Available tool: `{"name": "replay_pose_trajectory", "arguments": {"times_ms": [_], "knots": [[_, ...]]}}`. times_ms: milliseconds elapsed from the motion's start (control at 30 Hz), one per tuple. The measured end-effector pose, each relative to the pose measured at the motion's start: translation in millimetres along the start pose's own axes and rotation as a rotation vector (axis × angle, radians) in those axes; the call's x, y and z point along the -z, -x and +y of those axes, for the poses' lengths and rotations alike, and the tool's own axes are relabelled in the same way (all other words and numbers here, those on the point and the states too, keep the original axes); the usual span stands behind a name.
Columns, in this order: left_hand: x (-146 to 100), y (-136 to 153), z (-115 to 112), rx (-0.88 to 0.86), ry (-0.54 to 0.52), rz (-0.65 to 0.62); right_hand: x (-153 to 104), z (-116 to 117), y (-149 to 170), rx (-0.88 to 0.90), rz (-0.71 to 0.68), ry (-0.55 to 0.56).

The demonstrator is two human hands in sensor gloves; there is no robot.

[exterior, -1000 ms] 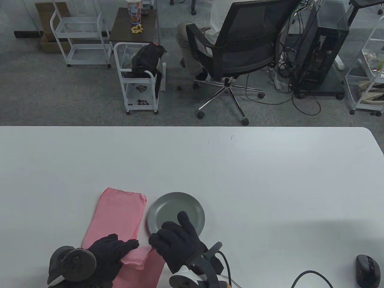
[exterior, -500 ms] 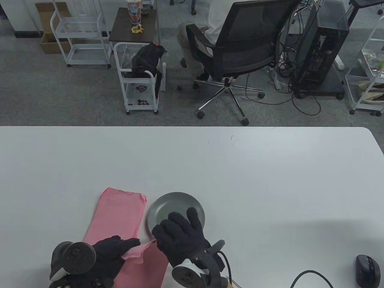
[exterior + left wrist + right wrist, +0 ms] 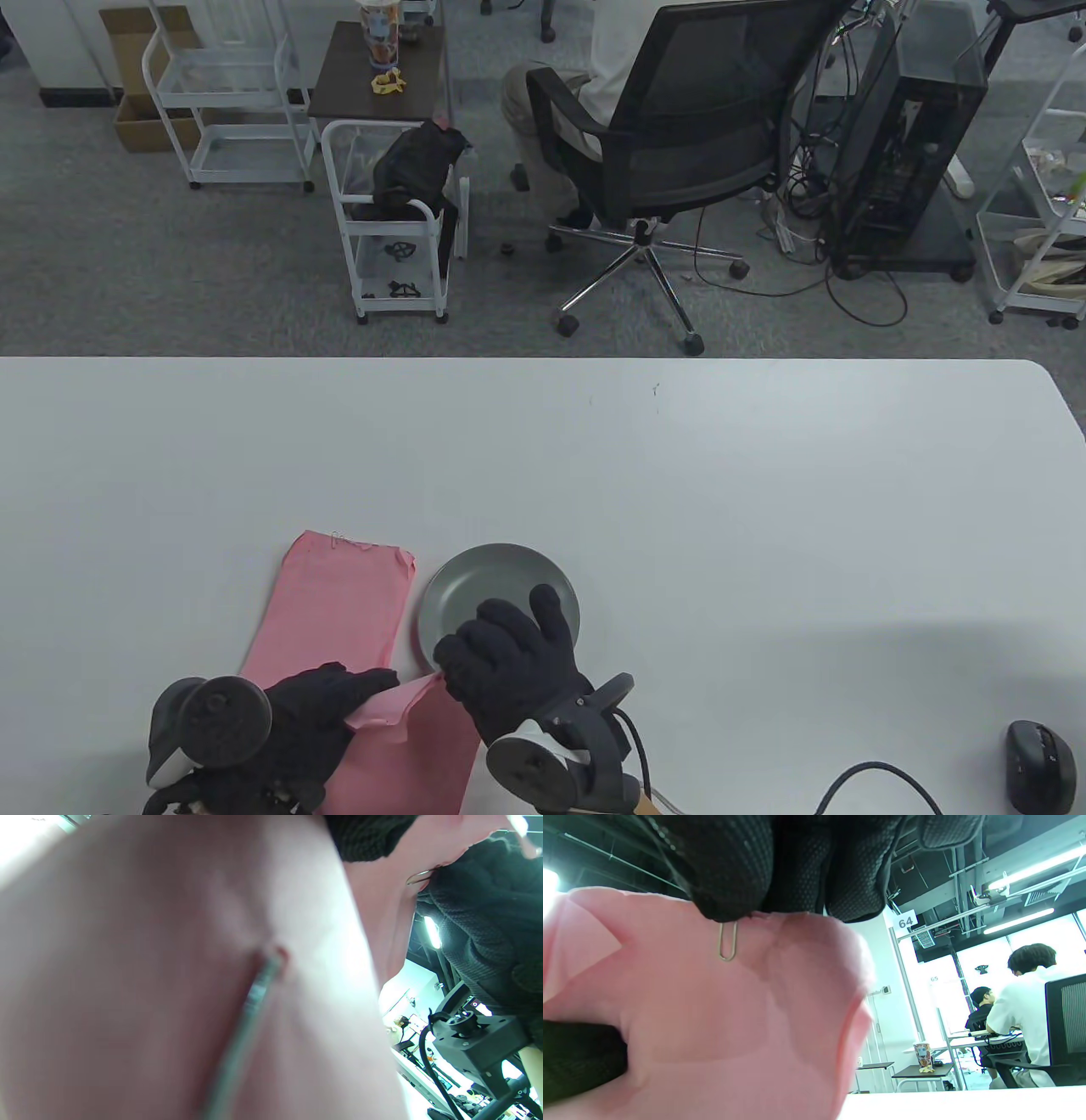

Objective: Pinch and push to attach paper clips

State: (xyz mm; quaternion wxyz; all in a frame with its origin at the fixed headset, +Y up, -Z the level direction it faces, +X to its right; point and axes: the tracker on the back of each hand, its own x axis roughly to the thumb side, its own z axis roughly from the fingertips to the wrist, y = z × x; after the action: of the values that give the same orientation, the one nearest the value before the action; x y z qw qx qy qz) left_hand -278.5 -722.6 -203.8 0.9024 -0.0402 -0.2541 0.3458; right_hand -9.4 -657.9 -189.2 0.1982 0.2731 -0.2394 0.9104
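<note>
A stack of pink paper (image 3: 335,607) lies on the white table, and its near end is lifted off the surface. My left hand (image 3: 369,686) grips that raised end from the left. My right hand (image 3: 448,671) pinches the raised edge from the right. In the right wrist view its fingertips (image 3: 729,878) sit on the top of a silver paper clip (image 3: 728,941) that is slid partway over the pink paper (image 3: 712,1018). In the left wrist view the same paper clip (image 3: 418,877) shows at the edge. Another paper clip (image 3: 339,539) holds the far edge.
A grey plate (image 3: 475,586) sits just right of the paper, partly under my right hand. A black computer mouse (image 3: 1039,764) lies at the near right. A cable (image 3: 865,777) trails from my right wrist. A person sits on an office chair (image 3: 696,119) beyond the table.
My right hand has shifted slightly right and forward over the plate. My left fingers have reached further right along the lifted paper edge, which now stands a little higher.
</note>
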Motion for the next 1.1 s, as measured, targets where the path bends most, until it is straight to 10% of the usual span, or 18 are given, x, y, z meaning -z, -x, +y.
{"name": "replay_pose_trajectory", "arguments": {"times_ms": [433,633,867,1100], "knots": [[2,17,3,-0.042,-0.045,0.077,0,24,23,0.084,0.211,-0.187],[0,32,6,-0.253,-0.055,0.094,-5,53,42,0.385,0.348,-0.378],[1,38,8,-0.432,-0.016,0.083,-9,73,57,0.833,0.459,-0.392],[-3,47,7,-0.380,0.030,0.228,-11,66,62,0.797,0.492,-0.347]]}}
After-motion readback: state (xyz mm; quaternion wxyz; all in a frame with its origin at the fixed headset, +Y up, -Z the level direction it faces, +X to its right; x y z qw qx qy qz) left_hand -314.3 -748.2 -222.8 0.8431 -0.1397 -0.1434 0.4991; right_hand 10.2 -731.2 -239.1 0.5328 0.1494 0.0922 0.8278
